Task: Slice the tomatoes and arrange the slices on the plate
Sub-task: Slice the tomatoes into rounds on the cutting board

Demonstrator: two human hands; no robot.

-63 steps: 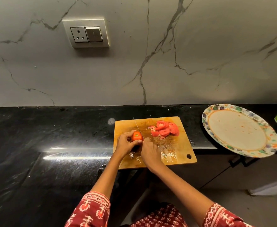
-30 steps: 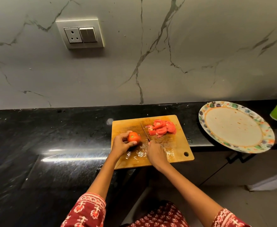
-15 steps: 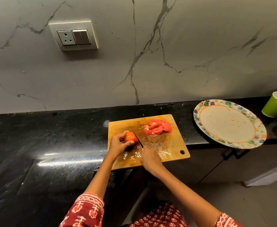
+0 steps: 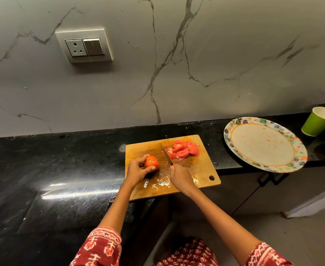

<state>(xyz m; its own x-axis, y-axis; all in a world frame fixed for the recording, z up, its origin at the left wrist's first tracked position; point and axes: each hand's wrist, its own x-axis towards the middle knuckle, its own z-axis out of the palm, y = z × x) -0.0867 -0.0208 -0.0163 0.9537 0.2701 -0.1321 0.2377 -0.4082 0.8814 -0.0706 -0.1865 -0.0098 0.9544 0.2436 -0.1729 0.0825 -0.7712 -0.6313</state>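
Note:
A wet wooden cutting board point(image 4: 202, 169) lies on the black counter. My left hand point(image 4: 136, 170) grips a partly cut red tomato point(image 4: 151, 163) on the board's left half, its green stem scar facing up. My right hand point(image 4: 180, 177) holds a knife point(image 4: 167, 155) whose blade lies on the board, just right of the tomato and apart from it. A pile of several tomato slices point(image 4: 183, 149) sits at the board's far right corner. The patterned plate point(image 4: 232, 129) stands to the right, with nothing but small red specks on it.
A green paper cup point(image 4: 318, 121) stands behind the plate at the far right. The black counter point(image 4: 52, 169) stretches left, and its front edge steps back under the board and plate. A wall socket and switch point(image 4: 84, 46) sit on the marble backsplash.
The knife has come off the tomato, swung right toward the slice pile, then settled between pile and tomato. My left hand has turned the tomato stem-side up. The camera view shifted right.

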